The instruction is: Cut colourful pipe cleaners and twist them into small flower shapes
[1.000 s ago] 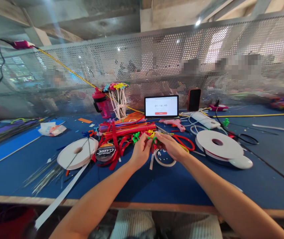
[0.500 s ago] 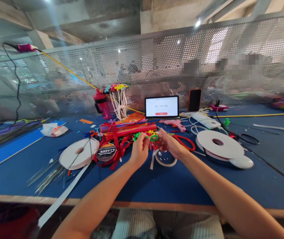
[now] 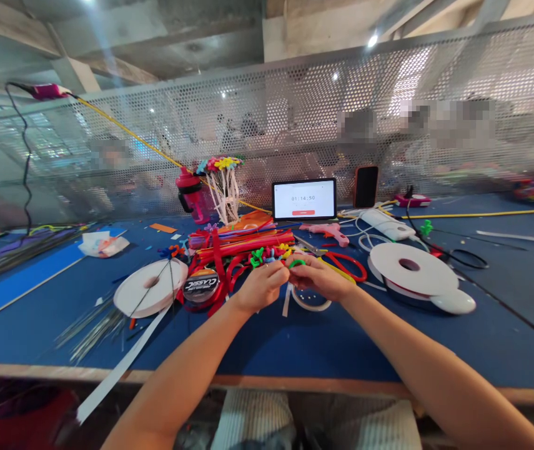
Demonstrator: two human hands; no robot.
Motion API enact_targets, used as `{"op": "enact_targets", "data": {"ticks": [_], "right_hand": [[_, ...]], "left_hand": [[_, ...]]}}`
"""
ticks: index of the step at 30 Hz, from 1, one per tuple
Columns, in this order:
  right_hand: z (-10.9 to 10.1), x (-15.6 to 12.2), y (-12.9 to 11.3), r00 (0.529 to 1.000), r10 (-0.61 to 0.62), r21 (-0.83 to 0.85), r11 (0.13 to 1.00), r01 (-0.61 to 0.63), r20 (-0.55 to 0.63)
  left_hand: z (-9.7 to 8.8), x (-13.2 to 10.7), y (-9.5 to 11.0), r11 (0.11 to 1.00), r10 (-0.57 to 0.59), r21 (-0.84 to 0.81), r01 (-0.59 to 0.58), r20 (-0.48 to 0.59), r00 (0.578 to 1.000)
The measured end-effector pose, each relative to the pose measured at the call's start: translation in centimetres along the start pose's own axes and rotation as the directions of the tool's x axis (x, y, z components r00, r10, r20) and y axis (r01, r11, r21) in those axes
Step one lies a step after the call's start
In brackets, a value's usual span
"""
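My left hand (image 3: 263,287) and my right hand (image 3: 323,279) meet above the middle of the table, fingertips touching. Between them a green pipe cleaner (image 3: 297,263) is bent into a small loop. Both hands are closed in a pinch on it; the fingers hide most of it. Just beyond my left hand lie small green, blue and yellow twisted pipe cleaner pieces (image 3: 257,257). Behind these is a bundle of red and pink pipe cleaners (image 3: 243,245). A white ring (image 3: 312,305) with tiny white bits inside lies below my right hand.
White ribbon rolls flank my arms, one left (image 3: 128,294) and one right (image 3: 428,265). A pink glue gun (image 3: 327,234), a tablet (image 3: 304,199) showing a timer, a phone (image 3: 366,186), a pink bottle (image 3: 192,197) and bunched pipe cleaner flowers (image 3: 224,187) stand farther back. Thin wires (image 3: 98,331) lie left.
My hands have come together, hiding more of the green pipe cleaner loop. My left hand has shifted slightly right and the right fingers have turned down over the loop.
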State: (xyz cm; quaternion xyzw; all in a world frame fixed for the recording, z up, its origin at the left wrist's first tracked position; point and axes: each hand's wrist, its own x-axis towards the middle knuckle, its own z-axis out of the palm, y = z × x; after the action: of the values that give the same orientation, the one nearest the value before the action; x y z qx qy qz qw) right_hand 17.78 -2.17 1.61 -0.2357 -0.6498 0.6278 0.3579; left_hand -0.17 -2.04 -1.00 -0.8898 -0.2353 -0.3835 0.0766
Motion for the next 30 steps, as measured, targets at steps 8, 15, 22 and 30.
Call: {"op": "enact_targets", "data": {"ticks": [8,15,22,30], "right_hand": [[-1.1,0.0,-0.4,0.873,-0.475,-0.781,0.501,0.373,0.112],[-1.9,0.2,0.0,0.958,-0.283,-0.612,0.751,0.249,0.042],[-0.3,0.3,0.3,0.977,-0.21,-0.26,0.946,0.195,-0.03],[-2.2,-0.2,-0.3,0.873,-0.45,-0.864,0.347,0.365,0.188]], "left_hand": [[-0.4,2.1,1.4,-0.007,-0.526,-0.817,0.576,0.493,0.693],[-0.3,1.5,0.6,0.684,-0.474,-0.545,0.485,0.174,0.863],[-0.8,1.0,0.9,0.946,-0.266,-0.19,0.263,0.012,0.964],[-0.7,2.6,1.3,-0.005,-0.488,-0.731,0.683,0.598,0.636]]}}
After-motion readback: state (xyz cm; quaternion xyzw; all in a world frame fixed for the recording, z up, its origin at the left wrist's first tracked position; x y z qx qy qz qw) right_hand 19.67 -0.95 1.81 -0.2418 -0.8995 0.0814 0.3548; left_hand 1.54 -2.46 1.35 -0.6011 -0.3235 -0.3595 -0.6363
